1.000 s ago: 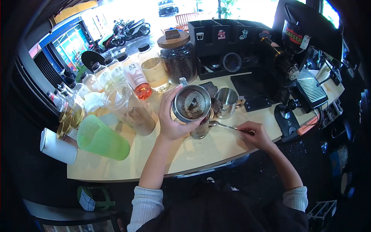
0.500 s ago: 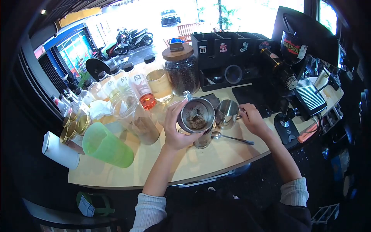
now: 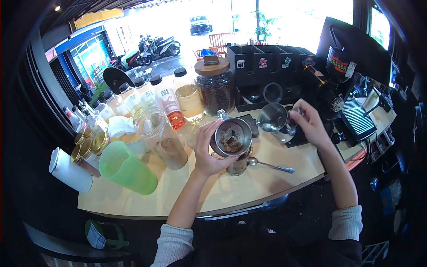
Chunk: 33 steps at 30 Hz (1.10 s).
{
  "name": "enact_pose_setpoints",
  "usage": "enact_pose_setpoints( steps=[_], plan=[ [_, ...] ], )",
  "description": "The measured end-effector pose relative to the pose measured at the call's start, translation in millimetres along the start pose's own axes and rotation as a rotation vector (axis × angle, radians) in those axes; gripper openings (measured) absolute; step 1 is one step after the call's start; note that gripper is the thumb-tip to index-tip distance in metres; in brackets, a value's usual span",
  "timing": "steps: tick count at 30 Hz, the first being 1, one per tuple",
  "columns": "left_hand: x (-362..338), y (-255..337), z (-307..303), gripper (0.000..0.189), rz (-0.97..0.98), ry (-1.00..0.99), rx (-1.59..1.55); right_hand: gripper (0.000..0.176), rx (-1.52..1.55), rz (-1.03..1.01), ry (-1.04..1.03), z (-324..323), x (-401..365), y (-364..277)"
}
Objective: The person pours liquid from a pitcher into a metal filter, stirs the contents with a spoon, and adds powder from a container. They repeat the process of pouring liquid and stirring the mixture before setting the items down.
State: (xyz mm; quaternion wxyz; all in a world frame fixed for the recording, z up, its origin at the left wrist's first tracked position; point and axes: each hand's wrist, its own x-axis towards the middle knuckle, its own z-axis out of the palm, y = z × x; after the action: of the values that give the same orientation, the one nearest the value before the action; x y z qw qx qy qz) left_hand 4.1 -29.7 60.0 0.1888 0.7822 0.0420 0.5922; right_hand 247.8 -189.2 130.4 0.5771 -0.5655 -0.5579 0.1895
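My left hand is wrapped around a steel cup with its handle pointing away from me; brown, frothy coffee or wet grounds show inside. Directly under it stands a clear glass, mostly covered by the cup from above. To the right, my right hand grips the handle of a steel pitcher, which is raised over the back of the counter, its shiny inside showing. A metal spoon lies beside the glass.
Left of my hands stand a tall clear plastic jug, a green pitcher and a white tumbler. Bottles and a coffee bean jar line the back. A black organizer and a grinder are at right.
My right hand has lifted the steel pitcher from beside the cup, up and to the right. My left hand keeps the cup over the glass. The view has shifted slightly.
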Motion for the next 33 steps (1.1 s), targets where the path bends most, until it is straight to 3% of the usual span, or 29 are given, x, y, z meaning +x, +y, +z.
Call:
enact_pose_setpoints(
  steps=[5,10,20,23,33],
  plan=[
    [-1.6,-2.5,0.4,0.086,-0.022,-0.017,0.011,0.015,0.042,-0.084,-0.047,6.9,15.8,-55.9],
    [-1.8,-0.1,1.8,0.086,-0.028,-0.017,-0.006,0.021,-0.103,-0.115,-0.122,26.9,23.2,-86.7],
    [-0.5,3.3,2.6,0.084,-0.046,-0.021,0.015,0.023,-0.434,-0.291,-0.163,45.5,34.5,-108.0],
    [-0.7,3.5,3.1,0.085,-0.047,-0.022,0.011,0.023,-0.331,-0.214,-0.157,51.1,34.3,-110.5],
    [-1.6,1.9,4.2,0.086,-0.027,-0.012,0.012,0.023,-0.377,-0.251,-0.163,53.9,32.8,-113.5]
  ],
)
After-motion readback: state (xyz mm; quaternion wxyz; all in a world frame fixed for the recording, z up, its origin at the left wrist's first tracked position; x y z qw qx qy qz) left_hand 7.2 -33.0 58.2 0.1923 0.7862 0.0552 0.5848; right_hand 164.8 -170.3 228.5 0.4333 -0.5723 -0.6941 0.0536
